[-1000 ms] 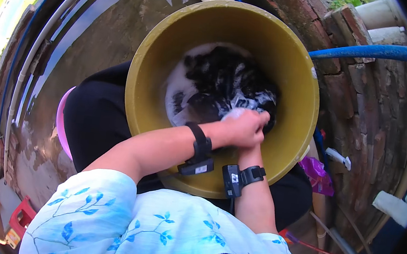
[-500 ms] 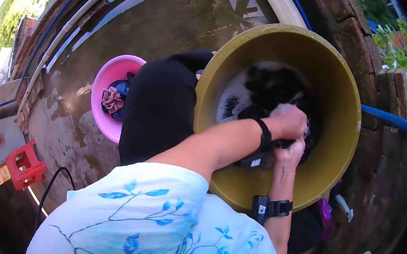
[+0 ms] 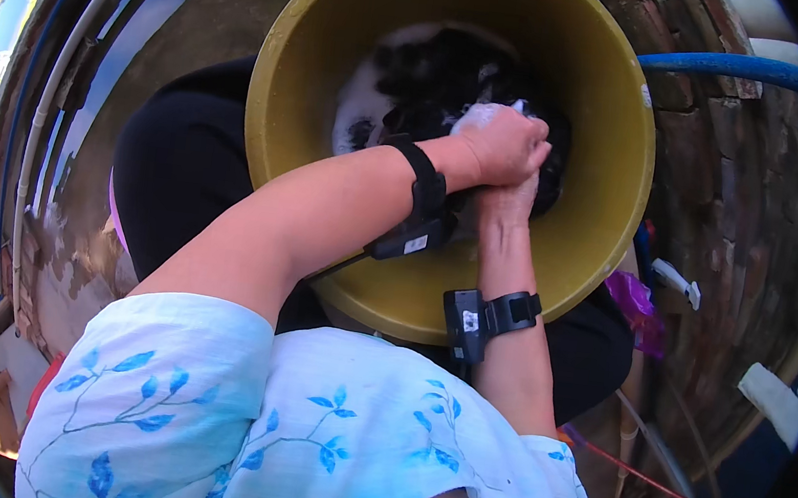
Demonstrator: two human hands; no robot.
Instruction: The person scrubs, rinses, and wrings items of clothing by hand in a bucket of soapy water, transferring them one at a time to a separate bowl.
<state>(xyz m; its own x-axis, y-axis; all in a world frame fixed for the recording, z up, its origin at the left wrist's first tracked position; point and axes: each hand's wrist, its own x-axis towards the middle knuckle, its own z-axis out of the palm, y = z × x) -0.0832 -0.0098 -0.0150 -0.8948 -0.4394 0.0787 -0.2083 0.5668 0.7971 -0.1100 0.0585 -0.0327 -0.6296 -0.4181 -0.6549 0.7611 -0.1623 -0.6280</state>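
Observation:
Inside a large yellow-olive tub (image 3: 601, 75), dark wet cloth (image 3: 439, 67) lies in white suds (image 3: 354, 111). My left hand (image 3: 501, 146) is closed over the cloth, with foam on its back and fingers. Right below it, my right hand (image 3: 511, 199) is closed too, its fingers largely hidden under the left hand and the cloth. The two hands press together over the tub's middle. Each wrist wears a black strap with a small black box, the left box (image 3: 411, 243) hanging below the forearm and the right box (image 3: 465, 323) beside the tub's near rim.
The tub stands between my black-clad knees. A sliver of pink basin (image 3: 117, 217) shows beside my left leg. At right are a blue pipe (image 3: 725, 68), a brick surface (image 3: 722, 178), a purple plastic bag (image 3: 637, 306) and a white object (image 3: 775, 402). A pale pipe (image 3: 52, 101) runs along the left.
The view has shifted, so the tub and hands appear farther left and higher. The pink basin is now mostly hidden behind my leg. Both hands stay together at the dark cloth.

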